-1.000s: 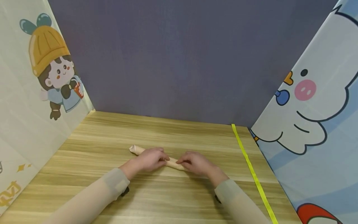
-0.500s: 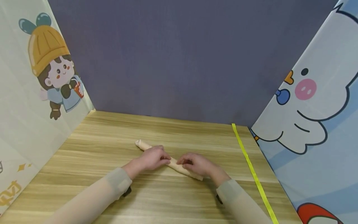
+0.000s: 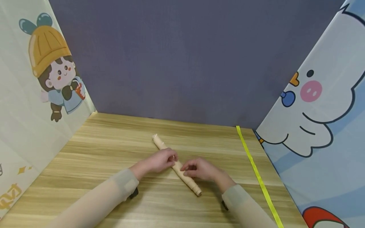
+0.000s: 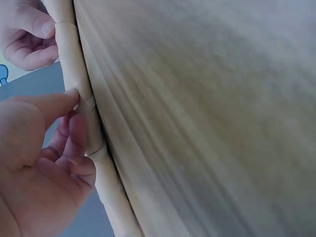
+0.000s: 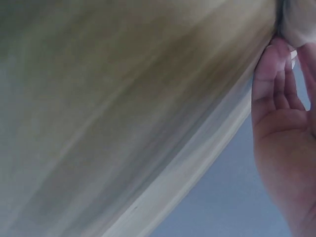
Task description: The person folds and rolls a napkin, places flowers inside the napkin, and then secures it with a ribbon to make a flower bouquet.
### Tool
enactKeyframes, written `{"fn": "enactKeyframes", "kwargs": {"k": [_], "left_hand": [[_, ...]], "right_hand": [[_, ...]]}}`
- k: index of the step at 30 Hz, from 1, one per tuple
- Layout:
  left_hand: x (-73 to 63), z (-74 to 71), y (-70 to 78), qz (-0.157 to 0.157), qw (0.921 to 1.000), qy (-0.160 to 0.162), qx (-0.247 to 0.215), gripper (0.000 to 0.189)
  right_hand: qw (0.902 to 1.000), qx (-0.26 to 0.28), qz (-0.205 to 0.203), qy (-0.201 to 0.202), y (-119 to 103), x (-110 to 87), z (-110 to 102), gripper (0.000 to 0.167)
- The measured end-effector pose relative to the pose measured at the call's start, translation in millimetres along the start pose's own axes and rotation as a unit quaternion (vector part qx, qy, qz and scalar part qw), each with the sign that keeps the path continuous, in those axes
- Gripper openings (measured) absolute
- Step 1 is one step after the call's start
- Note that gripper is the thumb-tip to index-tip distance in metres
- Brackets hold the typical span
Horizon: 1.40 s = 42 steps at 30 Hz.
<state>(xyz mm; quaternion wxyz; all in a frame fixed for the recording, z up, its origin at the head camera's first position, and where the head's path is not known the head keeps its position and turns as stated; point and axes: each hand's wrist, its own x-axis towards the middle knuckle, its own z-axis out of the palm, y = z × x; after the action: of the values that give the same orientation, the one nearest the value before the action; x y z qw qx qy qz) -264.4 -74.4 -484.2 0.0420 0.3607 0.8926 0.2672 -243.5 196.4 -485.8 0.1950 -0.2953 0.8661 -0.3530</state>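
Note:
A rolled-up beige cloth (image 3: 188, 181) lies slanted across the wooden table (image 3: 114, 139), its far end to the left and its near end to the right. Around the roll, in the left wrist view, run thin band-like lines (image 4: 87, 104). My left hand (image 3: 159, 160) pinches at the roll's middle, thumb and index finger close together on its near side. Just to the right, my right hand (image 3: 201, 169) has its fingertips at the roll's edge. In the right wrist view, the right hand's fingers (image 5: 266, 79) are fairly straight, their tips against the roll (image 5: 298, 22).
A yellow strip (image 3: 258, 175) runs front to back along the table's right side. A dark purple-grey panel (image 3: 176, 63) stands behind the table. Printed cartoon panels rise at the left (image 3: 17, 126) and right (image 3: 339, 133).
The roll has turned clockwise: its far end has swung back and right, its near end forward and left toward me. Both hands have stayed near its middle; the right fingers have loosened.

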Motion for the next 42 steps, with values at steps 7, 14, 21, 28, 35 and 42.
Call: {"fn": "enactKeyframes", "kwargs": {"k": [7, 14, 21, 28, 35, 42], "left_hand": [[-1.8, 0.5, -1.4, -0.028, 0.9993, -0.011, -0.02, 0.003], [-14.2, -1.2, 4.7, -0.02, 0.9988, -0.03, -0.033, 0.036], [-21.5, 4.7, 8.6, -0.056, 0.9973, -0.048, 0.001, 0.081], [-25.4, 6.8, 13.6, -0.065, 0.9959, -0.059, 0.024, 0.101], [-23.1, 5.7, 12.8, -0.078, 0.9944, -0.061, 0.036, 0.108], [-18.7, 1.4, 11.2, -0.124, 0.9892, -0.073, 0.026, 0.104]], "right_hand": [[0.9999, 0.008, 0.002, -0.006, -4.0, -4.9, 3.8, 0.024], [0.9995, 0.011, -0.012, -0.027, -5.2, -11.3, 4.6, 0.043], [0.9998, -0.001, -0.008, -0.019, -3.6, -11.5, 10.1, 0.048], [0.9996, -0.018, -0.004, -0.021, -4.7, -10.9, 9.0, 0.046], [0.999, -0.034, -0.013, -0.026, -4.6, -7.6, 5.9, 0.047], [0.9987, -0.037, -0.004, -0.035, -2.5, -4.5, 4.6, 0.05]]}}
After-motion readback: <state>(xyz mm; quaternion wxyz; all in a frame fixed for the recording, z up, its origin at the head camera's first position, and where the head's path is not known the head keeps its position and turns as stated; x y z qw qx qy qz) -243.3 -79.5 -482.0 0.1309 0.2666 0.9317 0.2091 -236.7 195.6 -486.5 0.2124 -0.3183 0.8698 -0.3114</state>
